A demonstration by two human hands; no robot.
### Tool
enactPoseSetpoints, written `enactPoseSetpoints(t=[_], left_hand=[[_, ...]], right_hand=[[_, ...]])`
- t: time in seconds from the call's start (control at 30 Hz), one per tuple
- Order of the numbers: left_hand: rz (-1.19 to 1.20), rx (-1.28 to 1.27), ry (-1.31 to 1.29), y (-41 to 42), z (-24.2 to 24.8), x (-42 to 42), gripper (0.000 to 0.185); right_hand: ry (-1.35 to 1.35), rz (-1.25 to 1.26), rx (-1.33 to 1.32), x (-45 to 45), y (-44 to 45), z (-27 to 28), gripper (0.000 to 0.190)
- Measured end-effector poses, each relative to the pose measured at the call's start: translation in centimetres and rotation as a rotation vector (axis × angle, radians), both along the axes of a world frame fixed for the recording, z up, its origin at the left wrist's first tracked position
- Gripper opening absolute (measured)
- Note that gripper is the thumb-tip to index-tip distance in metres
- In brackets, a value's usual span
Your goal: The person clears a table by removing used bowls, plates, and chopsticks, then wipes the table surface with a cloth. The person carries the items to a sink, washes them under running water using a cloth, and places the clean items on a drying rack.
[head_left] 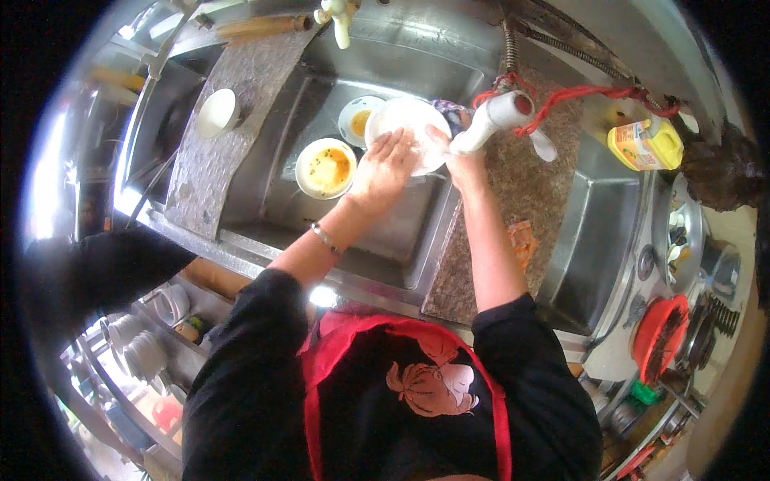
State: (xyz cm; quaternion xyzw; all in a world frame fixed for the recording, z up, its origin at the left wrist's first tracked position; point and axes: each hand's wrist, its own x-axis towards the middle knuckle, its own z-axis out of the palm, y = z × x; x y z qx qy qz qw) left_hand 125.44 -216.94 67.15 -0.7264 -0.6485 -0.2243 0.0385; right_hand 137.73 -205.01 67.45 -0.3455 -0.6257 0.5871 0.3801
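My right hand (463,159) grips the right rim of a white plate or shallow bowl (404,114) above a steel sink (385,222), its thumb on the inner face. Fingers spread, my left hand (385,165) lies flat on the lower left of that same dish. Just left of it stands a white bowl (325,169) with yellow liquid and dark bits inside. Behind, a second bowl (356,122) with yellowish liquid is partly hidden by the held dish. A white spray nozzle (490,123) hangs close beside my right hand, and a patterned cloth (451,113) shows behind the dish.
A white bowl (218,113) stands on the left stone-like board (207,174). Another board (523,186) lies right of the sink, with an orange packet (522,240). A yellow jug (646,144), a second basin (592,240) and a red basin (660,340) are at right. A faucet (340,21) projects at the back.
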Motion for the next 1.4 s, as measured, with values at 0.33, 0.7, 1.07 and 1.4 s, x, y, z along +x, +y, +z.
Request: enactPoseSetpoints(t=[0.33,0.7,1.07,1.4], left_hand=[[0.079,-0.569,-1.555,-3.0,-2.4,-1.8,0.021],[0.196,-0.063,-2.505,1.2,-0.1,3.5,0.025],[0.028,0.040,-1.589,2.0,1.7,3.5,0.021],[0.475,-0.094,-0.196,-7.9,10.2,-19.7,0.013]], right_hand=[[-0.354,0.321,0.452,-2.6,-1.0,1.7,0.020],[-0.078,-0.349,0.356,3.3,-6.8,-1.0,0.020],[-0.204,-0.209,0.273,2.4,-3.1,-0.2,0.033],[-0.687,-0.091,0.857,10.2,-3.5,-7.0,0.035]])
